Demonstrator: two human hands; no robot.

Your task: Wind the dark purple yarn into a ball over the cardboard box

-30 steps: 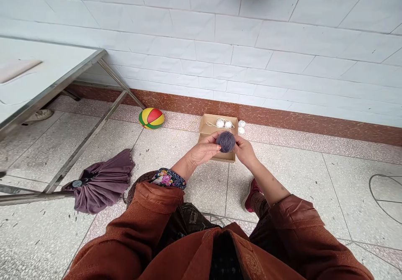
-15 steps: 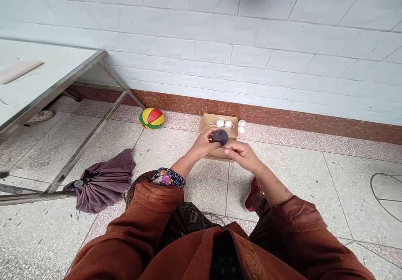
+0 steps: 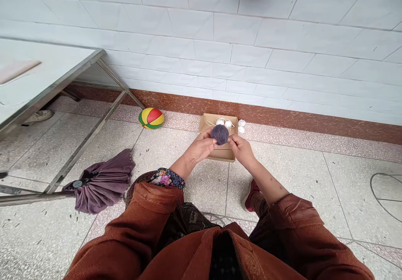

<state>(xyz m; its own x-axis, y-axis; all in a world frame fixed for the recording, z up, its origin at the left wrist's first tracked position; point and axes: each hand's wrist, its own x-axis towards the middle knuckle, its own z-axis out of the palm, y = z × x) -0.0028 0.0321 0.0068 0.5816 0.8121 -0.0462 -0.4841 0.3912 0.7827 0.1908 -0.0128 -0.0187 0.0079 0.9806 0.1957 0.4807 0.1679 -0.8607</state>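
"Holding what?"
"Left hand (image 3: 203, 146) curls around the round purple yarn ball (image 3: 219, 134), above the cardboard box (image 3: 224, 155)."
"And the right hand (image 3: 243, 150)?"
"At the ball's right edge; its grip I can't tell."

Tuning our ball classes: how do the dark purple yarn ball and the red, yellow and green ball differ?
Colour: the dark purple yarn ball is one shade; the multicoloured ball has red, yellow and green panels.
Surface: the yarn ball shows wound strands; the multicoloured ball looks smooth.
Support: the yarn ball is held in the left hand; the multicoloured ball rests on the floor.
Shared: both are roundish.
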